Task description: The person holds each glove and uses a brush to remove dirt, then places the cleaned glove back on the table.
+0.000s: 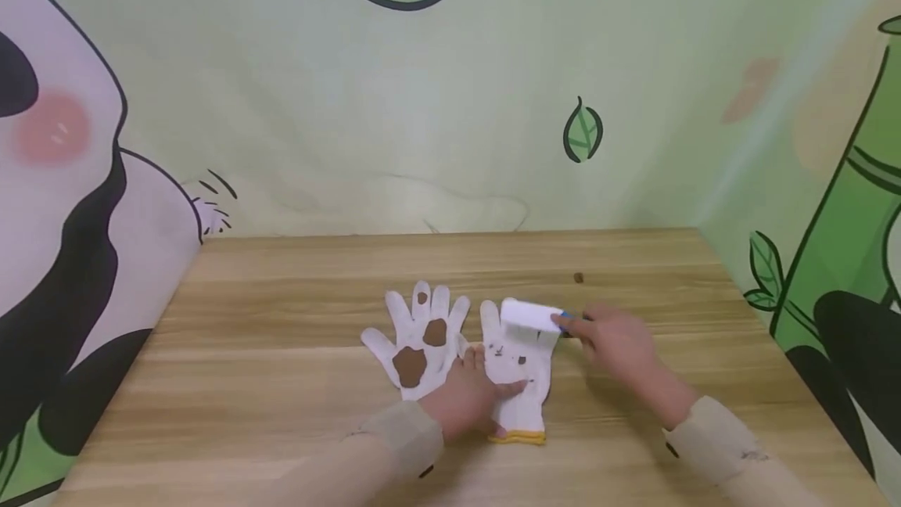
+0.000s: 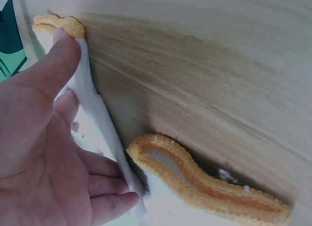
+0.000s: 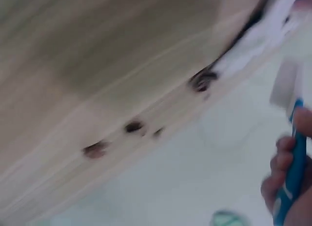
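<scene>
Two white knit gloves lie side by side on the table. My left hand (image 1: 468,396) rests on the right glove (image 1: 526,407), fingers extended and thumb near its yellow-orange cuff. Small dark bits dot this glove's palm. The left glove (image 1: 377,344), partly covered by my left hand, bears brown patches (image 1: 411,367) on palm and fingers. In the left wrist view its orange cuff (image 2: 209,189) gapes a little. My right hand (image 1: 622,343) grips a lint roller (image 1: 528,317) by its blue handle (image 3: 291,172). The white roller head overlaps the right glove's fingers in the head view.
A small brown piece (image 1: 579,278) lies on the wooden table (image 1: 267,319) beyond the right hand. Several dark scraps (image 3: 134,126) show near the table's edge in the right wrist view. A wall printed with leaves (image 1: 583,131) stands behind the table.
</scene>
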A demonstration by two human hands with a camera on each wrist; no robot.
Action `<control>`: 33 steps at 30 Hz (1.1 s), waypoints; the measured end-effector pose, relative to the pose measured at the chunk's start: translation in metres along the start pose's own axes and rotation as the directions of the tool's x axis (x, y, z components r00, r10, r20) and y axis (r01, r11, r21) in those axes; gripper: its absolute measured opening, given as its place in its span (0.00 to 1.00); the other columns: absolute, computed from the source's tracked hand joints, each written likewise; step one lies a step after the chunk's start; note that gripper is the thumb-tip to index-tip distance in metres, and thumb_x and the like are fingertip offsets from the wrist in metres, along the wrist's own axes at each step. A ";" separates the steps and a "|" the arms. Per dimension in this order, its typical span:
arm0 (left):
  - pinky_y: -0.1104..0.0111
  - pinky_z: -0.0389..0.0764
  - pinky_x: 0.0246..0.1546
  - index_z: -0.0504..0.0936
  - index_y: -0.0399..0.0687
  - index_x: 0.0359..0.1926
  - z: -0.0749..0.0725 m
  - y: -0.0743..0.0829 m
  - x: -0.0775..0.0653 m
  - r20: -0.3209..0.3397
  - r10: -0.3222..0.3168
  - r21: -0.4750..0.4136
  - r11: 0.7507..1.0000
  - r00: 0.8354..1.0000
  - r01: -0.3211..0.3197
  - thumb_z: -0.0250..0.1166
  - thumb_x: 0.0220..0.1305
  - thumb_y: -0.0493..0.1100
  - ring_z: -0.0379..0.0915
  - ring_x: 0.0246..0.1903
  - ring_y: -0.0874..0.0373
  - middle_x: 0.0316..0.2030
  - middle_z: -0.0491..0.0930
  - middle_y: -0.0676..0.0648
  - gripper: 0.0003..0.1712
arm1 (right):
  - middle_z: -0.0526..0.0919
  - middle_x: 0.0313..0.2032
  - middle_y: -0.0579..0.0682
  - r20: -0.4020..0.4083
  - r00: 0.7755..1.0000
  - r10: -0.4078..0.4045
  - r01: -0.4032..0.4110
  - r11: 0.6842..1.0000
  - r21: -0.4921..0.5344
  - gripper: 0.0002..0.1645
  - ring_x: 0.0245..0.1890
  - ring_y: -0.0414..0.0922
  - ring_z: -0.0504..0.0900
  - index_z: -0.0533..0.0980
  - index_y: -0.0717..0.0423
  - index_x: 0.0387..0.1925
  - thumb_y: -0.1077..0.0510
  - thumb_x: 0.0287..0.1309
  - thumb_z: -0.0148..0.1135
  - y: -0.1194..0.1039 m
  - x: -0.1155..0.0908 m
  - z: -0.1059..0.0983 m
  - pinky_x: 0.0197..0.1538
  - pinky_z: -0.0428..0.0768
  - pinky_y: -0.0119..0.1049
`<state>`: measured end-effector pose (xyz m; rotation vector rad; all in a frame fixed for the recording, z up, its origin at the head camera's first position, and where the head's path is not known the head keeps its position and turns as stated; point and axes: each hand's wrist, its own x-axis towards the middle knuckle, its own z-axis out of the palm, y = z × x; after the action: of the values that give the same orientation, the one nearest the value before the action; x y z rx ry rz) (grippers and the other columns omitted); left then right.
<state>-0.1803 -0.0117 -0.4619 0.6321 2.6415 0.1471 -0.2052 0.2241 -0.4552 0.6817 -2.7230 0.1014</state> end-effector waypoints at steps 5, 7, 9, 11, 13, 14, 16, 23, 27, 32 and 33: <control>0.45 0.71 0.70 0.68 0.85 0.71 -0.002 -0.001 -0.001 0.005 0.012 0.039 0.999 1.000 -0.012 0.78 0.49 0.62 0.59 0.75 0.32 0.77 0.57 0.29 0.48 | 0.82 0.30 0.47 0.094 0.987 -0.131 0.130 0.991 0.012 0.20 0.22 0.38 0.70 0.88 0.38 0.50 0.61 0.59 0.71 -0.008 0.001 0.003 0.22 0.65 0.28; 0.45 0.70 0.71 0.68 0.84 0.71 -0.001 0.001 -0.001 0.015 0.012 0.022 1.000 1.000 -0.012 0.78 0.50 0.61 0.58 0.75 0.32 0.77 0.56 0.29 0.47 | 0.86 0.34 0.50 0.116 0.992 -0.044 0.046 0.999 -0.016 0.22 0.24 0.42 0.76 0.87 0.40 0.52 0.63 0.57 0.71 -0.010 0.005 0.007 0.22 0.69 0.31; 0.44 0.69 0.72 0.68 0.85 0.71 0.000 0.002 0.000 0.018 0.009 0.001 1.000 1.000 -0.009 0.78 0.49 0.61 0.57 0.76 0.32 0.78 0.56 0.29 0.47 | 0.85 0.33 0.52 0.101 0.993 0.065 -0.060 0.997 -0.053 0.23 0.23 0.45 0.76 0.86 0.42 0.54 0.63 0.57 0.71 -0.007 0.010 0.010 0.21 0.70 0.35; 0.44 0.69 0.72 0.68 0.85 0.71 0.001 0.002 0.000 0.020 0.005 -0.007 1.000 1.000 -0.004 0.78 0.49 0.61 0.56 0.76 0.32 0.78 0.55 0.30 0.47 | 0.79 0.26 0.49 0.104 0.987 0.120 -0.115 0.992 -0.055 0.24 0.21 0.43 0.71 0.85 0.42 0.55 0.62 0.58 0.71 -0.005 0.012 0.007 0.21 0.66 0.34; 0.44 0.68 0.72 0.68 0.85 0.71 0.002 0.002 0.001 0.017 0.004 -0.004 1.000 1.000 -0.004 0.78 0.49 0.61 0.56 0.76 0.32 0.78 0.55 0.30 0.48 | 0.79 0.25 0.48 0.092 0.992 0.085 -0.083 0.996 -0.030 0.22 0.20 0.42 0.67 0.86 0.41 0.54 0.61 0.59 0.71 -0.002 0.011 0.000 0.20 0.63 0.31; 0.45 0.68 0.72 0.68 0.85 0.71 0.003 0.002 0.001 0.013 0.007 0.009 1.000 1.000 -0.007 0.78 0.49 0.62 0.57 0.76 0.32 0.77 0.56 0.29 0.48 | 0.79 0.25 0.48 0.091 0.995 0.036 -0.034 0.999 -0.016 0.21 0.20 0.40 0.66 0.87 0.39 0.53 0.60 0.59 0.72 -0.002 0.009 -0.003 0.21 0.63 0.30; 0.46 0.68 0.73 0.68 0.85 0.71 0.005 0.002 0.001 0.010 0.018 0.044 0.999 1.000 -0.018 0.78 0.48 0.62 0.57 0.76 0.33 0.77 0.57 0.29 0.48 | 0.79 0.26 0.46 0.107 0.991 -0.076 0.074 0.997 0.016 0.21 0.21 0.38 0.66 0.88 0.37 0.50 0.61 0.57 0.73 -0.004 0.003 -0.009 0.21 0.61 0.27; 0.47 0.68 0.74 0.66 0.87 0.71 0.006 0.006 0.006 0.044 0.021 0.058 0.998 0.999 -0.024 0.77 0.49 0.64 0.54 0.77 0.34 0.78 0.55 0.30 0.48 | 0.77 0.26 0.47 0.129 0.992 0.009 0.004 0.995 -0.102 0.25 0.20 0.38 0.62 0.86 0.39 0.53 0.65 0.56 0.70 -0.011 0.006 0.003 0.19 0.61 0.29; 0.46 0.67 0.74 0.66 0.87 0.71 0.004 0.007 0.005 0.032 0.006 0.050 0.999 0.999 -0.007 0.77 0.48 0.64 0.55 0.77 0.34 0.78 0.55 0.31 0.48 | 0.79 0.26 0.48 0.109 0.990 0.092 -0.084 0.993 -0.080 0.25 0.19 0.40 0.64 0.86 0.40 0.55 0.64 0.57 0.71 -0.009 0.010 -0.003 0.20 0.58 0.30; 0.48 0.66 0.75 0.66 0.87 0.72 0.000 0.006 0.004 0.023 0.004 0.092 0.996 1.000 -0.006 0.77 0.49 0.65 0.55 0.77 0.36 0.78 0.57 0.30 0.49 | 0.81 0.27 0.46 0.110 0.992 -0.065 0.067 0.998 -0.018 0.19 0.22 0.39 0.70 0.89 0.38 0.48 0.60 0.56 0.74 -0.010 0.000 -0.009 0.21 0.63 0.28; 0.48 0.66 0.75 0.66 0.87 0.72 -0.001 0.006 0.003 0.024 0.004 0.099 0.995 1.000 -0.006 0.77 0.49 0.65 0.56 0.77 0.36 0.77 0.57 0.30 0.49 | 0.83 0.29 0.47 0.111 0.991 -0.072 0.076 0.997 -0.031 0.20 0.22 0.39 0.73 0.88 0.38 0.48 0.61 0.55 0.74 -0.011 -0.001 -0.008 0.21 0.65 0.28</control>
<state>-0.1810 -0.0052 -0.4614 0.6688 2.6377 0.0106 -0.1969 0.2156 -0.4483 0.8000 -2.7925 -0.0019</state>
